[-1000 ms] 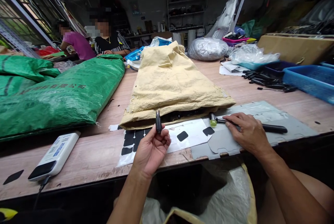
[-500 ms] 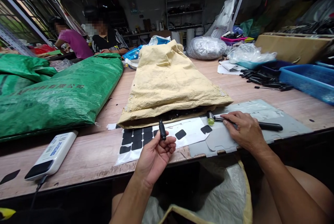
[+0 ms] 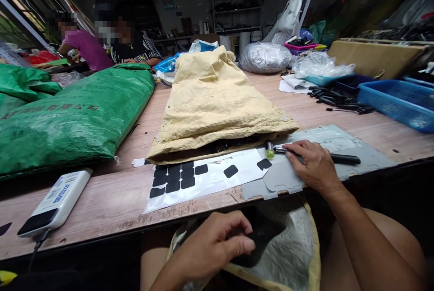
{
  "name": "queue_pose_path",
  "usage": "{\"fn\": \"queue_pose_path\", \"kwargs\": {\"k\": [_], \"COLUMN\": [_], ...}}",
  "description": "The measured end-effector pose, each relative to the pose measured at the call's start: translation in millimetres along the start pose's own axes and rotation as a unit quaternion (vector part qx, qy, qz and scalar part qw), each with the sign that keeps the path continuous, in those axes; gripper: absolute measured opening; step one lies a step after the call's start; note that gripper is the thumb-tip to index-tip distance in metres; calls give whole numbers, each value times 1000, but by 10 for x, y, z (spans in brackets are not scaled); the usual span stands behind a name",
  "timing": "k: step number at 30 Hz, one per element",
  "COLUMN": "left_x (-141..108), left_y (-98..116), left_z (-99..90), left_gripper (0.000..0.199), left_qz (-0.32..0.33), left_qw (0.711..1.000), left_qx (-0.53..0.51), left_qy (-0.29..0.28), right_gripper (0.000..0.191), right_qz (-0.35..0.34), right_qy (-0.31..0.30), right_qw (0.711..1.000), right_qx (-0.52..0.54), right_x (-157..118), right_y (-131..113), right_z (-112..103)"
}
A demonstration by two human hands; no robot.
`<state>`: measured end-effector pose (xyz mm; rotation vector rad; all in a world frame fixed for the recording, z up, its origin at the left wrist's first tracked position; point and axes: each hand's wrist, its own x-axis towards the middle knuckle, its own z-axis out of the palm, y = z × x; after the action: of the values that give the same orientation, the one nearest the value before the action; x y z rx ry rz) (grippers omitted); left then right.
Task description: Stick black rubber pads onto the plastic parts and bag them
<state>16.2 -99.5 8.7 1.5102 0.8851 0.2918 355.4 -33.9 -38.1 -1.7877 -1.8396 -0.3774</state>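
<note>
My right hand (image 3: 313, 164) is closed around the shaft of a small hammer (image 3: 346, 159). The hammer lies on the grey sheet (image 3: 369, 157), its head with a yellow-green translucent face pointing left and its black handle sticking out to the right. Below the table edge, my left hand (image 3: 220, 241) hovers over an open sack (image 3: 294, 232) at my lap. Its fingers are loosely curved, thumb apart, with nothing seen in them. Ahead lies a yellowish paper sack (image 3: 217, 101), its dark mouth facing me. In front of it is a white sheet (image 3: 210, 182) with black rounded-square stickers (image 3: 231, 171).
A full green sack (image 3: 71, 114) and a white power bank (image 3: 56, 202) with a cable lie on the left. Black handle-like parts (image 3: 339, 98) are piled beside a blue basket (image 3: 400, 103) on the right. Two people sit at the back left.
My left hand has moved down from the sack's mouth to over the lap sack and let go of the small black cylindrical part. My right hand stays on the hammer.
</note>
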Motion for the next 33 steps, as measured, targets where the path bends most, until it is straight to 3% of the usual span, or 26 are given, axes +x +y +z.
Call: {"fn": "queue_pose_path", "kwargs": {"k": [3,5,7,9,13,14,16,17,19,22,24,26,31,33], "left_x": [71,132,147,104,58,103,281,405,684,1040,1164,1183,923,783], "left_y": [-363,-633,-763,-660,36,210,450,510,535,468,430,412,370,343], "left_z": [196,296,346,337,102,-6,-262,-398,-646,-871,-923,-947,-1042,-1034], "left_gripper": [12,17,17,16,20,25,30,30,32,33,32,30,29,29], "left_qz": [-36,-85,-118,-98,-14,4,48,45,-16,-135,-173,-179,-126,-103], "left_qw": [975,953,947,958,987,987,960,930,859,790,768,773,856,886], "left_qx": [211,275,289,264,159,157,210,242,318,373,381,365,188,147], "left_qy": [66,91,82,52,-15,11,180,275,402,468,485,487,465,428], "right_gripper": [29,30,30,30,29,29,29,28,28,26,26,25,24,24], "right_qz": [3,4,7,9,8,8,7,7,7,6,9,12,10,11], "right_qy": [2,-1,-6,-10,-11,-10,-6,-3,2,7,10,12,14,15], "right_qw": [1000,1000,1000,1000,1000,1000,1000,1000,1000,1000,1000,1000,1000,1000], "right_qx": [-1,-1,-1,0,1,0,0,0,3,9,12,14,17,18], "right_x": [1,1,2,3,-3,-5,-10,-12,-11,-2,5,9,8,6], "right_y": [-11,-20,-26,-28,-21,-20,-20,-21,-25,-29,-29,-30,-39,-41], "right_z": [-8,-15,-20,-21,-13,-10,-7,-6,-5,-4,-4,-6,-14,-14]}}
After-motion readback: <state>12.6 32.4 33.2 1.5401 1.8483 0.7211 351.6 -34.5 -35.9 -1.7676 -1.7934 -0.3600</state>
